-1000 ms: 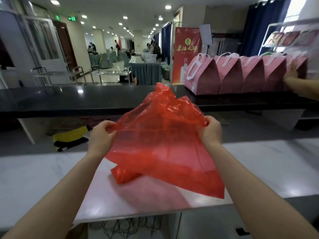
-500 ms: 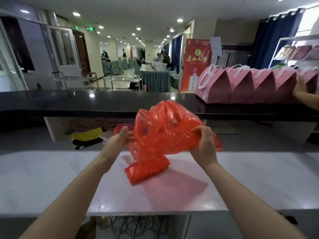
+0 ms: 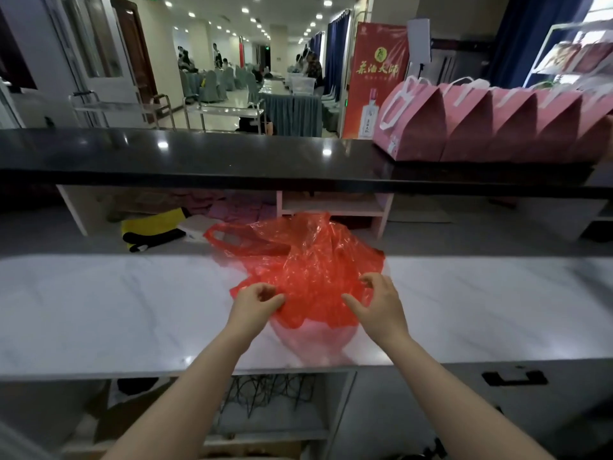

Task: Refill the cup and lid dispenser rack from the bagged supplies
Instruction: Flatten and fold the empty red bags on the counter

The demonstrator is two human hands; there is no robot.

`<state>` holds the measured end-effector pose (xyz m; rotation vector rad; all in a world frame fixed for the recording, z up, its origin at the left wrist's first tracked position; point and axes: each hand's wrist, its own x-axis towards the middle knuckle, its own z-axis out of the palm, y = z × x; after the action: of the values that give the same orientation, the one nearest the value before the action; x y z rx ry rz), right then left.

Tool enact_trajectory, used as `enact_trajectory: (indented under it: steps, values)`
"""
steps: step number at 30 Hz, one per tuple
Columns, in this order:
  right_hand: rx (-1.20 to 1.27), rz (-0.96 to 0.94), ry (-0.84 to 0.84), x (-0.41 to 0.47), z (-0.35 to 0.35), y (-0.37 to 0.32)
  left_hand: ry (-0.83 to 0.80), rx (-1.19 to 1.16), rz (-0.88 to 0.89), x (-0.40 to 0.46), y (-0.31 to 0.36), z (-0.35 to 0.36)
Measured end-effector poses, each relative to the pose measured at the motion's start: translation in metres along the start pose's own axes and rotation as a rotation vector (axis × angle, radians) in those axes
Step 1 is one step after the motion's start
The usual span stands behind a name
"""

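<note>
A crumpled red plastic bag [image 3: 308,267] lies on the white marble counter [image 3: 116,307], one handle loop pointing to the far left. My left hand [image 3: 255,305] is at the bag's near left edge, its curled fingers and thumb pinching the film. My right hand [image 3: 378,303] hovers at the near right edge with thumb and fingers spread and curved, and nothing is gripped between them. No cups, lids or dispenser rack are in view.
A raised black counter [image 3: 232,154] runs across behind, carrying a row of pink gift bags [image 3: 481,124] at the right. A yellow and black item [image 3: 152,229] lies on the lower shelf. A wire rack [image 3: 265,393] sits under the counter.
The bag, held spread in the air with both hands, was bunched up and lowered onto the counter. My right hand has loosened its hold.
</note>
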<state>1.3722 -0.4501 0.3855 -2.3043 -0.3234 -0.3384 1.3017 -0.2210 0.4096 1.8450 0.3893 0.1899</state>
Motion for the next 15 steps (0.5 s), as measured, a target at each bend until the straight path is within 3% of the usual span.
enact_trajectory:
  steps: [7, 11, 15]
  values:
    - [0.076, 0.405, 0.112, -0.009, 0.016, 0.029, -0.025, -0.106, -0.102, 0.002, -0.016, -0.007]
    - [0.133, 0.427, 0.001, -0.006, 0.018, 0.033, -0.071, -0.151, -0.164, 0.003, -0.021, -0.015]
    - [0.282, 0.383, 0.020, 0.000, 0.019, 0.024, -0.073, -0.165, -0.176, 0.005, -0.022, -0.016]
